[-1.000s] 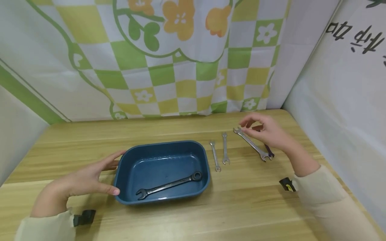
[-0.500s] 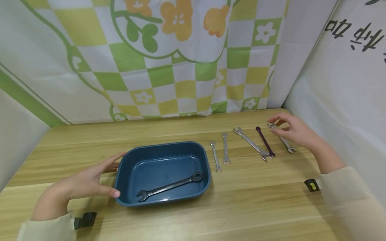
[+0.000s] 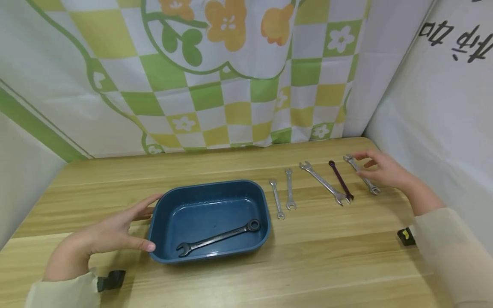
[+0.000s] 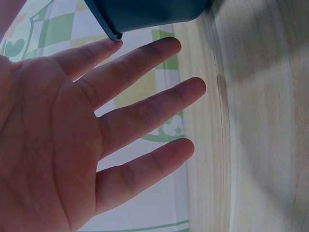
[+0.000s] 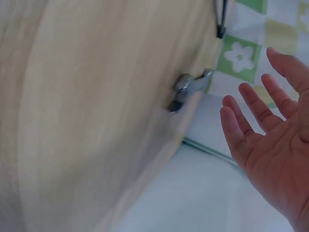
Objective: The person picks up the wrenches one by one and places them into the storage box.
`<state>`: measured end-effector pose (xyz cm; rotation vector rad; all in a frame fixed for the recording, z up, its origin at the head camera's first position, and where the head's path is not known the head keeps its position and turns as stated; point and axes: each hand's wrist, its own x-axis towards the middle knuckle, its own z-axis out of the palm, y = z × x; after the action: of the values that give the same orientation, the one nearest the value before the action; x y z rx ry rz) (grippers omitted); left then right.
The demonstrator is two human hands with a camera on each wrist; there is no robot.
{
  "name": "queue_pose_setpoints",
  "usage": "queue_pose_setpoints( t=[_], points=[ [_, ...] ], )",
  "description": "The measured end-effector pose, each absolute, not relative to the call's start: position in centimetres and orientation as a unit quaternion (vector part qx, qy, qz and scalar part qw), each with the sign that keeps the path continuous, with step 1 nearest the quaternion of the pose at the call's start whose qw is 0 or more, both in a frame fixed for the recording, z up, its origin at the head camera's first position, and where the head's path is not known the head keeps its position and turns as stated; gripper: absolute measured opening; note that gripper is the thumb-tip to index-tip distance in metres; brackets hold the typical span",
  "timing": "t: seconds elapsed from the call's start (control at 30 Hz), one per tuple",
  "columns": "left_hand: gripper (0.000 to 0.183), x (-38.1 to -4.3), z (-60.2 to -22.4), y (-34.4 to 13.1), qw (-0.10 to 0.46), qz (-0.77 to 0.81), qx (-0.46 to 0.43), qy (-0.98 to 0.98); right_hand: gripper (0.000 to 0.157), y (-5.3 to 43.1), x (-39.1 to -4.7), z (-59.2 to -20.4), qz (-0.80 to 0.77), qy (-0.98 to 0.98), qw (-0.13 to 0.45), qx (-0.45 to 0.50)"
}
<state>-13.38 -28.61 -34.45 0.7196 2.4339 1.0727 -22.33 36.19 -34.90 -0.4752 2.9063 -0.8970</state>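
One wrench (image 3: 217, 237) lies in the box (image 3: 208, 201), with your left hand (image 3: 105, 234) at the box's left end. Five more wrenches (image 3: 323, 182) lie in a row on the table (image 3: 323, 252) to the right, the last one (image 3: 355, 166) beside your right hand (image 3: 386, 170).

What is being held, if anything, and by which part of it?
Nothing is gripped. The left hand touches the left end of the blue rectangular plastic box; the right hand is beside the rightmost silver metal wrench.
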Motion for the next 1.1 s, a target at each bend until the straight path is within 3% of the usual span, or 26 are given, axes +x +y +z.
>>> queue_pose_setpoints(
  t=[0.2, 0.47, 0.8, 1.1],
  points=[
    [0.111, -13.6, -34.4, -28.5, 0.192, 0.382, 0.263, 0.865, 0.059, 37.5, -22.9, -36.2, -0.293, 0.943, 0.073, -0.138],
    [0.112, -13.5, -34.6, -28.6, 0.188, 0.386, 0.275, 0.860, 0.070, 38.4, -23.5, -37.2, -0.287, 0.942, 0.087, -0.151],
    [0.112, -13.1, -34.8, -28.7, 0.186, 0.379, 0.258, 0.869, 0.074, 38.1, -24.0, -37.2, -0.280, 0.941, 0.101, -0.163],
    [0.113, -13.6, -34.8, -28.9, 0.190, 0.373, 0.261, 0.870, 0.067, 39.1, -23.7, -37.9, -0.295, 0.936, 0.092, -0.170]
  ],
)
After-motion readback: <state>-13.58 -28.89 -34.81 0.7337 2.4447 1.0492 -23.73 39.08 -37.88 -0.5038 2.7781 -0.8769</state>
